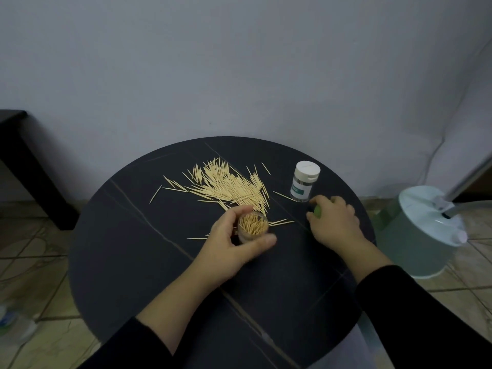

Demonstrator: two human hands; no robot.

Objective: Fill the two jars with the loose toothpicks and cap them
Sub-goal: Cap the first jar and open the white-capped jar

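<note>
Pale wall and tiled floor surround a round dark tabletop (138, 262), seen from the head camera; a light bucket (415, 243) stands on the floor at its right.

On the far half of the tabletop lies the heap of loose toothpicks (229, 185), most of them pointing away and to the left. Right of the heap stands the capped jar (304, 183) with its white lid on, upright.

The left hand (231, 243) holds the open jar (253, 225) at the near edge of the heap. Its fingers (241, 211) are curled round the wall of the jar, from the far side and from the near side. The jar is upright, mouth up, and packed with toothpicks standing on end.

The right hand (336, 222) is to the right of this jar, near but apart, just in front of the capped jar. Its fingers (320, 200) are bent over a green cap (317, 212), which shows only between thumb and fingers.

I judge that the cap must go to the left and onto the mouth. The right hand has it already, and the left hand steadies the jar. The toothpick tips look level with the rim, so they may hinder the cap.
</note>
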